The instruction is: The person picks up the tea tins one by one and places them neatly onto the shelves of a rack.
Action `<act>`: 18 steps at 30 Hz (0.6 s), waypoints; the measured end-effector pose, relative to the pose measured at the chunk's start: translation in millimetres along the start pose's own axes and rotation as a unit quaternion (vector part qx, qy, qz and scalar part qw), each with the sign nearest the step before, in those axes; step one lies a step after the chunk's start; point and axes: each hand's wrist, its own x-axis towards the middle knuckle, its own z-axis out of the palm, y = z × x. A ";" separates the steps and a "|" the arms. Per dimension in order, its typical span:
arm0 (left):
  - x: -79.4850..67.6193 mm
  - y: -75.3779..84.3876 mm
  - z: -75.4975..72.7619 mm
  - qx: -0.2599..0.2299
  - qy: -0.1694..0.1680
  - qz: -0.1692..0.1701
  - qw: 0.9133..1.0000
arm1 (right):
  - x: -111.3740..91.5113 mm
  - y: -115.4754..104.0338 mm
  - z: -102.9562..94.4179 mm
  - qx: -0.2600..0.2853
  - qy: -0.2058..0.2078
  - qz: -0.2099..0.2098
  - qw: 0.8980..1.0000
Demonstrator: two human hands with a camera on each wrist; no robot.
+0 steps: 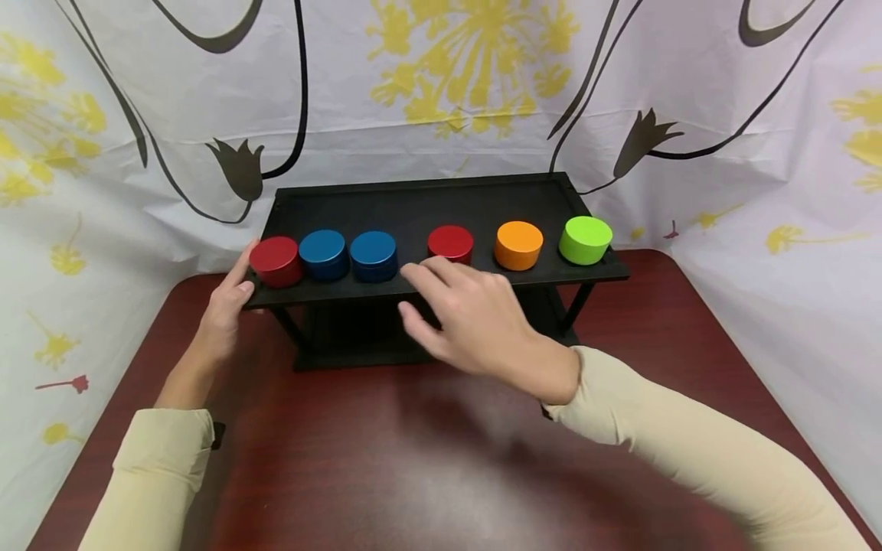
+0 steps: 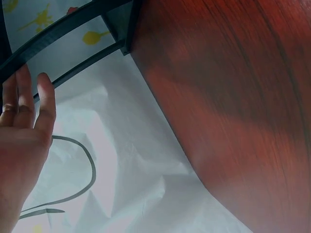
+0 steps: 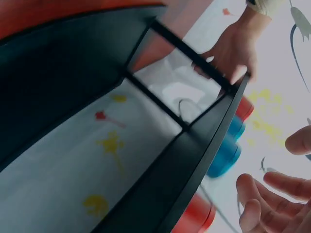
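Note:
A black two-tier shelf (image 1: pixel 427 203) carries a row of round lidded tins along its top front edge. From the left come a red tin (image 1: pixel 276 262), a blue tin (image 1: pixel 324 255), a second blue tin (image 1: pixel 374 256), another red tin (image 1: pixel 451 241), an orange tin (image 1: pixel 518 246) and a green tin (image 1: pixel 585 240). My left hand (image 1: pixel 223 310) grips the shelf's left end beside the first red tin, thumb near the front corner. In front of the second red tin, partly covering it, my right hand (image 1: pixel 475 314) hovers with thumb and fingers apart, holding nothing.
The shelf stands on a dark red wooden table (image 1: pixel 331 459). Its lower tier (image 1: pixel 358 333) lies in shadow under the top board. A white patterned cloth (image 1: pixel 427 99) hangs behind and along both sides.

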 end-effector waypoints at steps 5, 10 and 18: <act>-0.7 0.5 -5.1 0.016 -0.002 0.002 1.000 | -8.8 19.2 -13.8 -0.022 0.010 0.014 1.000; -4.9 0.0 -11.6 0.034 0.001 0.002 0.999 | -15.7 38.1 -27.8 -0.053 0.038 0.011 0.998; -8.0 2.8 -19.7 0.153 0.046 0.004 0.987 | -29.9 79.3 -50.5 -0.099 0.078 0.019 0.992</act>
